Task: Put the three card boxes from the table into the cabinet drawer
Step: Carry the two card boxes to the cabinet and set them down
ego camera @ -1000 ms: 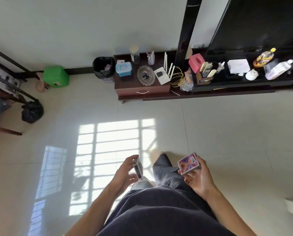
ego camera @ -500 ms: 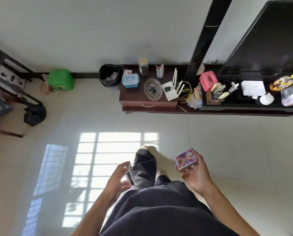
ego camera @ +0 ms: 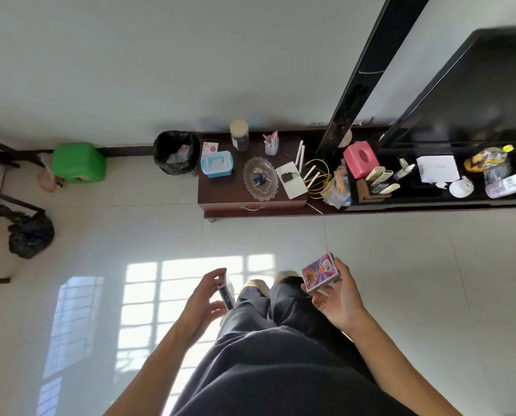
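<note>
A purple-and-pink patterned card box (ego camera: 320, 272) is held flat in the right hand (ego camera: 339, 298), the fingers (ego camera: 342, 267) curled round its far edge and what looks like a second box pinched beneath it, though that cannot be told for certain. A slim blue-and-white card box (ego camera: 226, 292) is pinched on edge between thumb and fingers of the left hand (ego camera: 201, 301). Well beyond the fingertips, across bare tiled floor (ego camera: 385, 265), the dark brown wooden cabinet (ego camera: 223, 195) stands with its drawer (ego camera: 252, 209) closed. For the carry to go well, both grips should be kept firm, and one hand is best freed at the cabinet by stacking the boxes, so that the curved metal handle can be pulled.
</note>
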Demonstrator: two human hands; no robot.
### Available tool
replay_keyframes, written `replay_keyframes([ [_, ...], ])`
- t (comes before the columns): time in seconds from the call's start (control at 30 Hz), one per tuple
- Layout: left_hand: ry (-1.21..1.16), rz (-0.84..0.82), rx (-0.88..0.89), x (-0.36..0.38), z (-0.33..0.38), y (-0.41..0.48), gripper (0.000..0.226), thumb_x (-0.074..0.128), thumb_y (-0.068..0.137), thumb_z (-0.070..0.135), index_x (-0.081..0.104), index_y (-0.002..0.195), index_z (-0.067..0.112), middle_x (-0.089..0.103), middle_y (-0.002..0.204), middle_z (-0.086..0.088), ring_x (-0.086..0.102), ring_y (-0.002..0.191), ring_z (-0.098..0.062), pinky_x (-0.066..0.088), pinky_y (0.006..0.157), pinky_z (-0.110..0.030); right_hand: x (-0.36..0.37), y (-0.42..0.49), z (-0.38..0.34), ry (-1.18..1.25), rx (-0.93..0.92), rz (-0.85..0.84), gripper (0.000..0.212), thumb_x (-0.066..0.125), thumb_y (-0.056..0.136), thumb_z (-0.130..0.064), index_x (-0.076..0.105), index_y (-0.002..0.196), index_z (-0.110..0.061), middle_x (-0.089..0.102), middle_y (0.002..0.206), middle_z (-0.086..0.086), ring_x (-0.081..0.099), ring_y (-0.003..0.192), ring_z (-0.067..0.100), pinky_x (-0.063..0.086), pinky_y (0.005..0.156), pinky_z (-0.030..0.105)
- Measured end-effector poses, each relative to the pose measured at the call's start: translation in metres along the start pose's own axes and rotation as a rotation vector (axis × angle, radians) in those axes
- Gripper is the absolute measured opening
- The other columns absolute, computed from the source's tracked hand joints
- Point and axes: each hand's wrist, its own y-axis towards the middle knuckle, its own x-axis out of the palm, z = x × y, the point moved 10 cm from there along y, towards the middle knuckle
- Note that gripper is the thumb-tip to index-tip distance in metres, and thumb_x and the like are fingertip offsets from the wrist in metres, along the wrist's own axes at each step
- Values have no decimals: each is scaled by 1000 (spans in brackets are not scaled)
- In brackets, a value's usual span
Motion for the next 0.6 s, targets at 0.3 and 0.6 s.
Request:
replay_keyframes([
  [0.3,52,65,-94,31,62,68,26,51,97,32,62,121,29,52,126,-13,55,61,-22,48,75,-40,38,61,-72,-16,58,-11,58,57,90,-63,64,129,-21,69,123,16,66,104,32,49,75,36],
  [0.6,127,176,-126,46,121,105,25,54,95,27,60,119,33,57,128,-5,61,81,-31,50,81,-40,90,123,-137,-146,143,-38,60,61,90,-60,51,139,-26,61,133,12,62,119,33,56,79,37],
])
